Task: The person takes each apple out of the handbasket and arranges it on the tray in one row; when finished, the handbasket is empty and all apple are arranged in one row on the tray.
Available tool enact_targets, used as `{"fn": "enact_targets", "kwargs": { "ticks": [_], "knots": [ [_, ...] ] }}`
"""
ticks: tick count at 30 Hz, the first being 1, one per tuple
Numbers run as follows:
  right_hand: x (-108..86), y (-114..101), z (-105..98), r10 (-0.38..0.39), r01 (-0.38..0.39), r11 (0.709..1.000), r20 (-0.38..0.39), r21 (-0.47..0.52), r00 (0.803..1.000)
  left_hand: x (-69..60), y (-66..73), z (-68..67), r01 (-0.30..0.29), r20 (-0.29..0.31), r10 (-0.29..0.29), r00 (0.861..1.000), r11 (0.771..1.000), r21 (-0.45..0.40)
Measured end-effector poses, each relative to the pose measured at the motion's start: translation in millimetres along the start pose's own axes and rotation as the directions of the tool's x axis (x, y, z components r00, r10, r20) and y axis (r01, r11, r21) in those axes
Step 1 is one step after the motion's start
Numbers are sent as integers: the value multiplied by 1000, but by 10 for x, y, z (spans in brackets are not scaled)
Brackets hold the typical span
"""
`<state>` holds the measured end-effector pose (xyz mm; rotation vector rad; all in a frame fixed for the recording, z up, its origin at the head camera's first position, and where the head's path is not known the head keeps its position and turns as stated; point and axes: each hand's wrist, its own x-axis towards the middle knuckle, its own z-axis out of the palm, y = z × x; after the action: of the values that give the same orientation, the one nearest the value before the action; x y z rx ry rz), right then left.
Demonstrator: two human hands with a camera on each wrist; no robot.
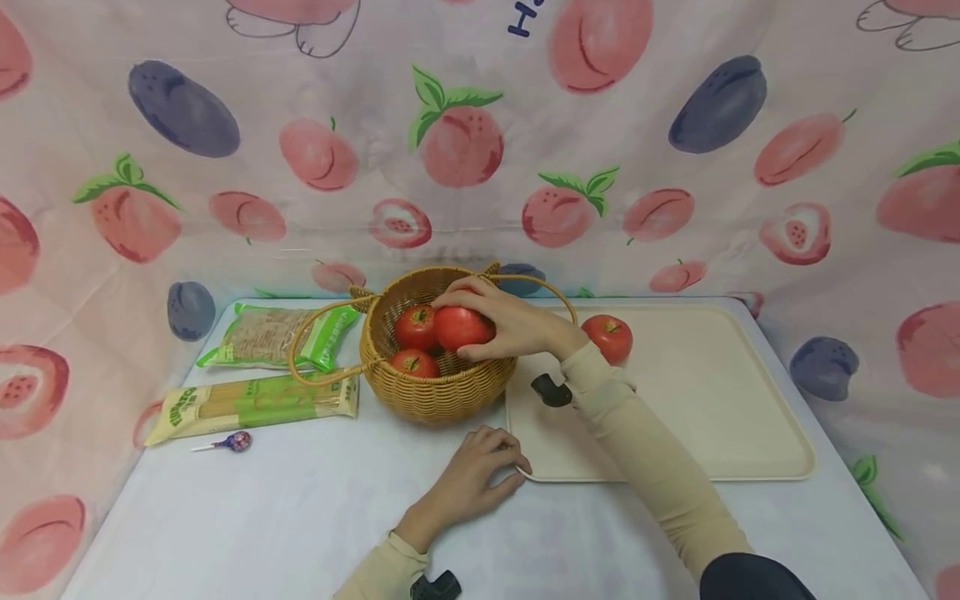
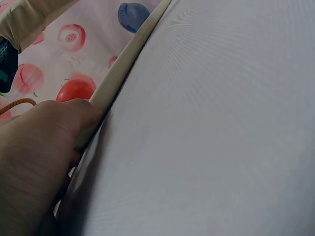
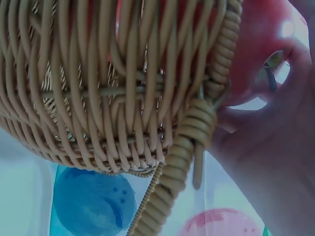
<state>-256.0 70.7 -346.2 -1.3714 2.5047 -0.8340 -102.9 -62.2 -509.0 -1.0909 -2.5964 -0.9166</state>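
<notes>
In the head view, the right hand [image 1: 517, 321] grips a red apple [image 1: 462, 328] over the right part of a wicker basket [image 1: 438, 400]. Two more apples [image 1: 417, 327] [image 1: 414, 363] lie inside the basket. The right wrist view shows the held apple [image 3: 256, 44] at the rim of the basket [image 3: 98, 88], with the hand [image 3: 280, 137] around it. Below the basket, the left hand [image 1: 474, 472] holds the near left corner of a cream tray [image 1: 697, 400]; in the left wrist view its thumb lies on the tray edge [image 2: 118, 73].
Another apple [image 1: 607, 338] sits on the tray's back left part, beside the right forearm. Left of the basket lie a green-edged bag [image 1: 262, 336], a noodle pack [image 1: 262, 406] and a lollipop [image 1: 238, 441]. The basket's handles [image 1: 300, 350] spread out to both sides.
</notes>
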Motion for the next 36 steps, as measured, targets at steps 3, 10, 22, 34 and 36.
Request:
{"fn": "enact_targets", "kwargs": {
  "ticks": [3,10,22,34,36],
  "knots": [
    [-25,7,-17,-8,9,1000,-37,26,999,14,7,-19,9,1,-9,1000,1000,-1],
    [-108,4,-38,2,6,996,-90,92,996,24,22,-10,17,7,-17,1000,1000,-9],
    [-264,16,-136,8,22,987,-187,158,982,15,51,-20,17,5,-17,1000,1000,1],
    [-481,-83,-325,126,-83,972,-188,220,974,20,55,-39,22,5,-22,1000,1000,-9],
    [-537,-178,-385,143,-102,970,-182,219,973,25,52,-37,15,1,-15,1000,1000,-6]
  ]
}}
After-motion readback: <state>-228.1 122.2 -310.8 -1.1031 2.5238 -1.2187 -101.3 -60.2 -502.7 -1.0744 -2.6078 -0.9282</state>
